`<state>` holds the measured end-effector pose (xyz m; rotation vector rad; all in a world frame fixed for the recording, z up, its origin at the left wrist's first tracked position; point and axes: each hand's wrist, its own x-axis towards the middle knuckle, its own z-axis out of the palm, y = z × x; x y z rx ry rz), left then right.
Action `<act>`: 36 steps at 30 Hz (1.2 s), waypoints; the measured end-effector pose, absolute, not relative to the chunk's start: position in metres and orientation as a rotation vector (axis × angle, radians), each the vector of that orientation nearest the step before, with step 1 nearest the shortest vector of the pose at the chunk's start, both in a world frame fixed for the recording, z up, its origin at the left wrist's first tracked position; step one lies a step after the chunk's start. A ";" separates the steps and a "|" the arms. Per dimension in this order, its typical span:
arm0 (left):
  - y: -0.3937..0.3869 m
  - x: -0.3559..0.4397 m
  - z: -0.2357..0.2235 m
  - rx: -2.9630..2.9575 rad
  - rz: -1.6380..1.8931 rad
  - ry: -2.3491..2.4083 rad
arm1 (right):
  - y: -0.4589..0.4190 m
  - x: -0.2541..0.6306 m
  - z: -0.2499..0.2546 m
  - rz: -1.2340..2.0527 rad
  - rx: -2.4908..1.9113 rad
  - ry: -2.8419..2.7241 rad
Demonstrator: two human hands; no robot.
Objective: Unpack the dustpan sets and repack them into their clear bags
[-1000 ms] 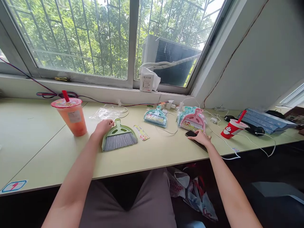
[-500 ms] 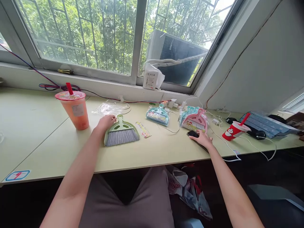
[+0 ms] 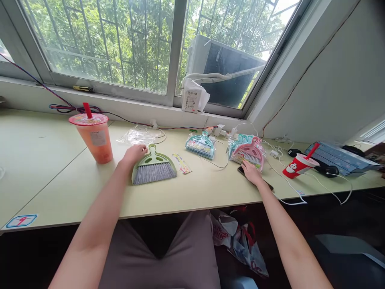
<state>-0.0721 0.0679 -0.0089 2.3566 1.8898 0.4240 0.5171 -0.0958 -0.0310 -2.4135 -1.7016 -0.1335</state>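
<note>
A green dustpan [image 3: 171, 159] with a grey-bristled brush [image 3: 155, 172] lying in it rests on the table before me. My left hand [image 3: 134, 155] is at its upper left edge beside the handle, fingers curled against it; the fingertips are partly hidden. Farther right, my right hand [image 3: 252, 172] lies flat over a black phone [image 3: 267, 185], its fingers stretched toward a wrapped pink dustpan set [image 3: 251, 150]. That set leans over wrapped teal ones [image 3: 240, 140]. Between my hands are a wrapped blue dustpan set [image 3: 201, 145] and a printed card [image 3: 181, 163].
A tall orange drink cup [image 3: 98, 140] stands left of my left hand. Clear plastic wrapping [image 3: 135, 136] lies behind the dustpan. To the right, a red cup [image 3: 296, 167] tilts in the view among white cables [image 3: 288, 182], near a blue box [image 3: 343, 156]. The table's front edge [image 3: 186, 211] runs close to my lap.
My right hand has shifted slightly left and forward over the phone, its fingers now straighter and closer to the pink set. My left hand and the green dustpan stay put.
</note>
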 end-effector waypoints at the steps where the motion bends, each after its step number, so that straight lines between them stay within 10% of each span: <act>1: 0.068 -0.072 -0.009 2.361 0.417 1.891 | -0.095 0.517 -0.030 -0.139 -2.414 -1.698; 36: 0.064 -0.072 -0.007 2.342 0.441 1.879 | -0.071 0.486 -0.008 -0.164 -2.574 -1.667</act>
